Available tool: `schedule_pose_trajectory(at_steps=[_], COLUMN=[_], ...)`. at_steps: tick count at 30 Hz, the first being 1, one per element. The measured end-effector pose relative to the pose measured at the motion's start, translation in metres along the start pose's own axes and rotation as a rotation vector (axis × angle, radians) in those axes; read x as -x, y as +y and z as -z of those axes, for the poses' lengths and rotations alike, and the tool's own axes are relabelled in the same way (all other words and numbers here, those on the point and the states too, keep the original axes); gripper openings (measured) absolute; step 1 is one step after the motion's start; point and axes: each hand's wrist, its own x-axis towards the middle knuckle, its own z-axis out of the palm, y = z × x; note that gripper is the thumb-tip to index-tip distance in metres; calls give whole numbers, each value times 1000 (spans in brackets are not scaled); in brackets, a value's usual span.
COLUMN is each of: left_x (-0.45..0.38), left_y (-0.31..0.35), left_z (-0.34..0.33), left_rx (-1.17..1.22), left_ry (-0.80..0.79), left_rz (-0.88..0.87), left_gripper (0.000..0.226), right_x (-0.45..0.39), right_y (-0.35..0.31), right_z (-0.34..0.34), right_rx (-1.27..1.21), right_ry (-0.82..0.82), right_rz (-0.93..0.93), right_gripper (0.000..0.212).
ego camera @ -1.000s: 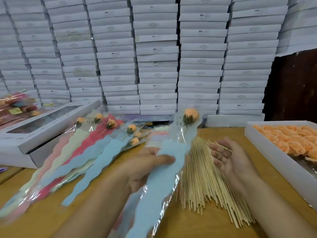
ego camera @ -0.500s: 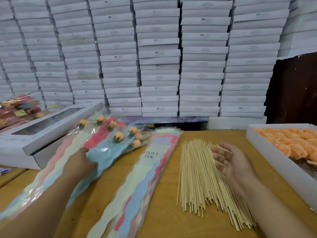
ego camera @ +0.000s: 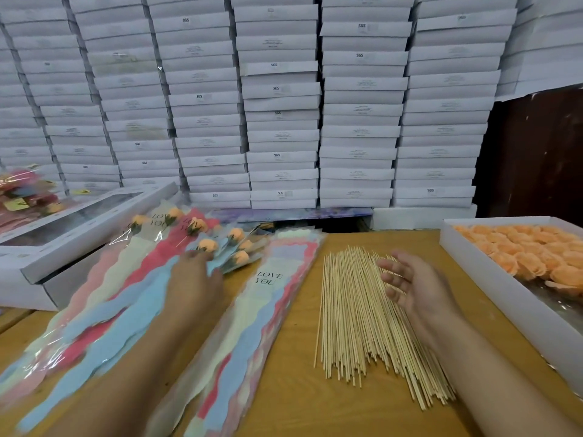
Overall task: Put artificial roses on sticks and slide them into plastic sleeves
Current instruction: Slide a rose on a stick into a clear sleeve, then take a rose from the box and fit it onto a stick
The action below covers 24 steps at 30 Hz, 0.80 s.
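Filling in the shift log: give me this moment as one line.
left hand: flat on finished sleeved roses | right hand: open above sticks | empty sleeves: stacked between

Wooden table (ego camera: 293,389) under sticks (ego camera: 356,316), sleeves (ego camera: 252,313)

Bare table (ego camera: 299,326) runs as a narrow lane between the two hands, with the empty sleeves (ego camera: 252,310) on its left edge and the sticks (ego camera: 353,310) on its right. The right hand (ego camera: 410,288) hangs over the sticks; just to its right a strip of table is open up to the white wall of the rose box (ego camera: 492,288). Under and ahead of the left hand (ego camera: 195,285) the finished roses (ego camera: 126,294) cover the table. Beyond both hands stacked boxes (ego camera: 280,121) close the back.
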Motion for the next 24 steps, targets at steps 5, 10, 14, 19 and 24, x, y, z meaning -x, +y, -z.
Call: schedule_pose_trajectory(at_steps=[5,10,14,19,24], left_x=[45,75,80,80,81], left_y=[65,74,66,61,61], left_z=[-31,-59,-71,-77,-78], left_rx=[177,84,-19,-62,-57], left_ry=[-321,-534,-624,-607,-621], left_rz=[-373,-544,-580,-622,-615], left_gripper=[42,55,56,59,60], right_x=[-1,-4,-3,-2,-10], right_y=[0,3,2,-27,-75], right_z=[2,3,0,12,56], right_rx=[31,40,197,665,1169], right_ry=[-10,19,31,-6,117], right_rz=[6,14,32,217,296], right_gripper=[16,15,20,18,38])
